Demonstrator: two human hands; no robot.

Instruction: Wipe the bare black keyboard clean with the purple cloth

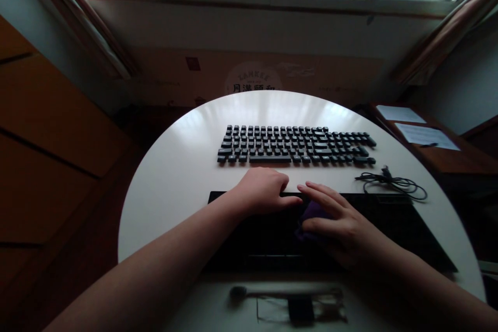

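A black keyboard base (404, 233), stripped of its keycaps, lies flat on the round white table in front of me. My left hand (262, 191) rests at its far edge, fingers curled over that edge and thumb stretched to the right along the top. Under my right hand (342, 225) is a bunched dark purple cloth (315, 211), gripped between thumb and fingers against the base. Beyond both hands, the loose black keycaps (272, 144) stand in rows in keyboard order. My left fingertips are hidden.
A coiled black cable (391, 182) lies to the right on the white table (163, 187). Near the front edge are a blurred dark-headed brush (238, 293) and a wire tool with a black handle (300, 309). Papers (428, 135) lie on a brown side desk.
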